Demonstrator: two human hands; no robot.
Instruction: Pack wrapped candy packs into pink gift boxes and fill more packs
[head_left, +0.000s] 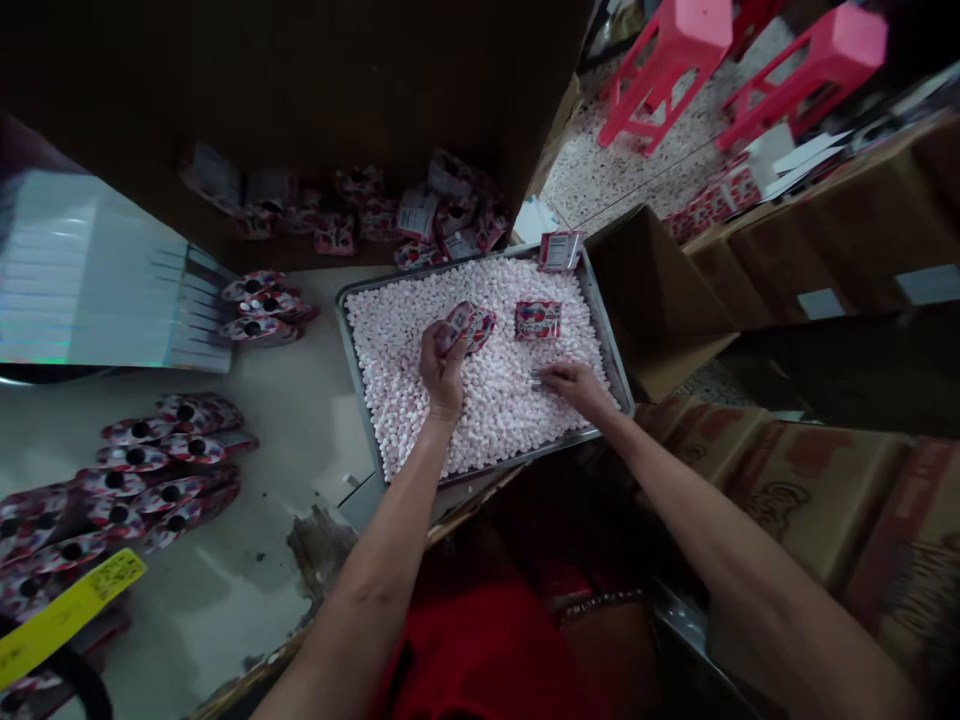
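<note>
A shallow metal tray is filled with small pale pink-white pellets. My left hand is closed on a red printed packet and holds it tilted over the pellets. Low at the right part of the tray, my right hand is closed in a pinch. A small greyish thing shows at its fingertips, partly among the pellets, and its kind cannot be made out. Another red packet lies flat on the pellets, and a further packet rests at the tray's far right corner.
Inside a large dark carton behind the tray lie several packets. More packets with dark round spouts or holes stand in rows on the table. An open carton and stacked boxes flank the right; pink stools stand beyond.
</note>
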